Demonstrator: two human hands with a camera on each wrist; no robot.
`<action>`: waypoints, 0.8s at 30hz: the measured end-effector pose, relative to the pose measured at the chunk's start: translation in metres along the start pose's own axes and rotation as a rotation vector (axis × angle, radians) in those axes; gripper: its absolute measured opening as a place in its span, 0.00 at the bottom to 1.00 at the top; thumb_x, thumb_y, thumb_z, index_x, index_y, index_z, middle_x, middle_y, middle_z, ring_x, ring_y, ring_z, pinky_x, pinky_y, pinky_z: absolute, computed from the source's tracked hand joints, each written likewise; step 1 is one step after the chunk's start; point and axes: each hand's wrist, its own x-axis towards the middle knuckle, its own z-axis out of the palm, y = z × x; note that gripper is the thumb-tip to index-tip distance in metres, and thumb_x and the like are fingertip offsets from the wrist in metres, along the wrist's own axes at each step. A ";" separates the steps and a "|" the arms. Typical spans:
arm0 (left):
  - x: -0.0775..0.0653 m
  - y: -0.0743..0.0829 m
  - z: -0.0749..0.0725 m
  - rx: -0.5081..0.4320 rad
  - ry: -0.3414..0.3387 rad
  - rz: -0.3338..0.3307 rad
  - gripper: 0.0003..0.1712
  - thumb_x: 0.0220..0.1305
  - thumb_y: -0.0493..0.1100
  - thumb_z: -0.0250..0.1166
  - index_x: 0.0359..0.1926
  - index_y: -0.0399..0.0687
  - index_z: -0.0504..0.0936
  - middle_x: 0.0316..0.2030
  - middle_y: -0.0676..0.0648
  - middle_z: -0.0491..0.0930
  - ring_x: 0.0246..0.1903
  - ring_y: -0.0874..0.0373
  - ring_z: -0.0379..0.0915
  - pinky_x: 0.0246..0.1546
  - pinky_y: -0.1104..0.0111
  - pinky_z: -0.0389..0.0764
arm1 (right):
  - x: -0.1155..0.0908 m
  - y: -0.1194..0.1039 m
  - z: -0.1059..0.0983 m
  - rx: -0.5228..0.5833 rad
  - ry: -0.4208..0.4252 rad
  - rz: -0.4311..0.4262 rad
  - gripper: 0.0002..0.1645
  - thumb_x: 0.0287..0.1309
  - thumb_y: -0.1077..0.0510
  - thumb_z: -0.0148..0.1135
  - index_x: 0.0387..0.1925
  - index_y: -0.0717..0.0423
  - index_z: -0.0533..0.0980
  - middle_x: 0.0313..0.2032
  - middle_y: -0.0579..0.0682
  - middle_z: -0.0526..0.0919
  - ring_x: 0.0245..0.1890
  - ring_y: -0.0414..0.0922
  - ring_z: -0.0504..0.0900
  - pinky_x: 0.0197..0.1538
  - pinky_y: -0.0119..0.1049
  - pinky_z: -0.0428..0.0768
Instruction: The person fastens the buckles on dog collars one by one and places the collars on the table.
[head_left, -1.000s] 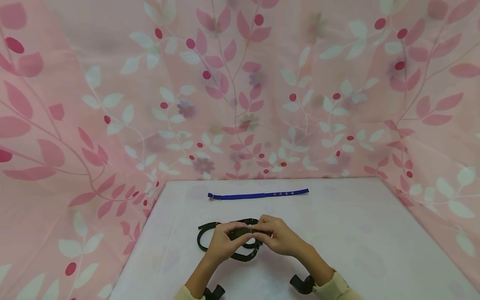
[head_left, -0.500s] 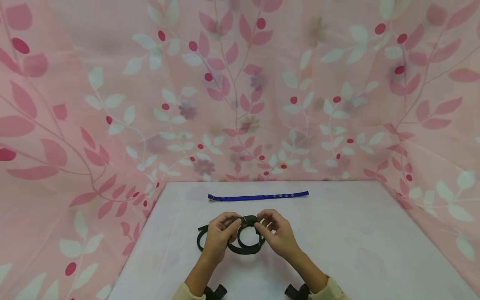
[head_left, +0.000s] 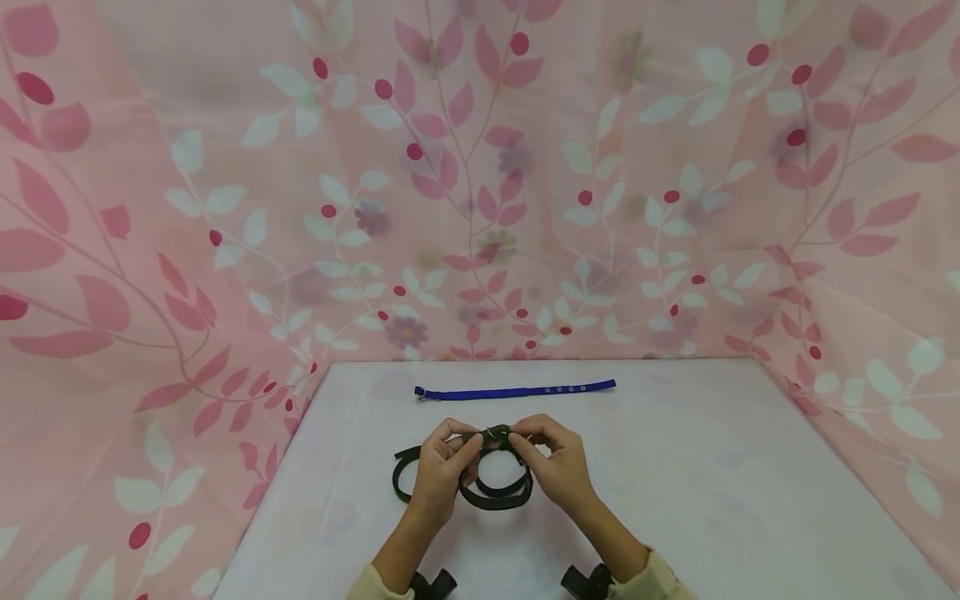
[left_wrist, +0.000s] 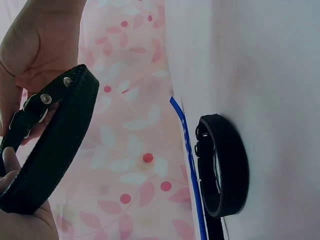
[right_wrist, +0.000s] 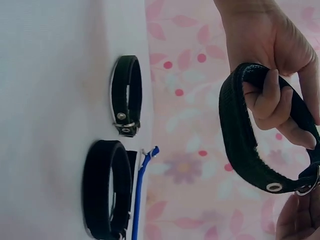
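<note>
White tbl [head_left: 675, 475], held collar [right_wrist: 234, 132]: eyelets [right_wrist: 275, 187] show in wrist cams only.

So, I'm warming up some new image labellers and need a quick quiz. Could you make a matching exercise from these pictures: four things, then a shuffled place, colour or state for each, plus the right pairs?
Things
1. Backdrop
2. Blue strap
3. Table
4. Left hand and right hand

Place, colour or state
A. lying stretched out near the far edge
B. holding a dark green collar
C. pink with a leaf pattern
D. white

Right pairs: 1-C, 2-A, 3-D, 4-B
</note>
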 end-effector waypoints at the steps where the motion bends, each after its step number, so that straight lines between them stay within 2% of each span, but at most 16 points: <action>1: 0.000 -0.001 0.001 0.006 -0.001 0.003 0.11 0.68 0.40 0.63 0.44 0.40 0.71 0.31 0.52 0.88 0.16 0.66 0.60 0.18 0.74 0.62 | -0.001 0.000 0.000 0.022 -0.019 0.009 0.05 0.60 0.67 0.66 0.38 0.57 0.82 0.34 0.54 0.85 0.34 0.39 0.83 0.36 0.32 0.83; 6: -0.001 -0.001 0.003 0.017 0.009 0.016 0.14 0.65 0.39 0.67 0.43 0.38 0.72 0.30 0.50 0.88 0.13 0.66 0.55 0.14 0.74 0.58 | -0.002 0.000 0.000 0.118 -0.102 0.024 0.05 0.62 0.69 0.62 0.40 0.61 0.79 0.35 0.57 0.84 0.33 0.39 0.85 0.35 0.35 0.85; 9: 0.000 -0.001 0.003 0.020 -0.020 0.032 0.14 0.65 0.38 0.66 0.44 0.36 0.71 0.30 0.50 0.88 0.13 0.67 0.54 0.14 0.75 0.57 | -0.001 0.006 -0.002 0.138 -0.116 -0.011 0.06 0.62 0.70 0.62 0.40 0.61 0.80 0.35 0.59 0.84 0.32 0.38 0.84 0.35 0.34 0.85; 12: 0.000 -0.003 0.003 0.032 -0.044 0.041 0.16 0.67 0.37 0.64 0.45 0.30 0.68 0.30 0.51 0.88 0.12 0.67 0.54 0.14 0.75 0.56 | 0.000 0.006 -0.004 0.142 -0.139 -0.027 0.06 0.60 0.71 0.63 0.39 0.63 0.81 0.36 0.61 0.84 0.31 0.40 0.82 0.34 0.33 0.84; 14: 0.000 -0.004 0.002 0.049 -0.042 0.040 0.17 0.68 0.38 0.63 0.45 0.27 0.67 0.29 0.52 0.87 0.12 0.66 0.54 0.13 0.75 0.57 | 0.000 0.006 -0.005 0.133 -0.163 -0.028 0.06 0.60 0.71 0.63 0.38 0.63 0.82 0.36 0.62 0.85 0.31 0.41 0.81 0.34 0.32 0.83; 19: -0.001 -0.004 0.003 0.082 -0.006 0.037 0.18 0.68 0.40 0.62 0.46 0.28 0.68 0.28 0.52 0.86 0.14 0.65 0.56 0.14 0.75 0.60 | 0.001 0.001 -0.004 0.070 -0.197 -0.005 0.06 0.59 0.71 0.64 0.37 0.62 0.83 0.36 0.59 0.86 0.33 0.39 0.82 0.35 0.32 0.83; 24: -0.002 -0.004 0.006 0.073 -0.035 0.062 0.18 0.69 0.39 0.60 0.45 0.27 0.66 0.27 0.52 0.84 0.13 0.67 0.55 0.14 0.76 0.59 | 0.005 -0.018 -0.004 -0.001 -0.204 -0.043 0.07 0.57 0.74 0.63 0.36 0.66 0.83 0.35 0.61 0.85 0.31 0.46 0.82 0.34 0.33 0.83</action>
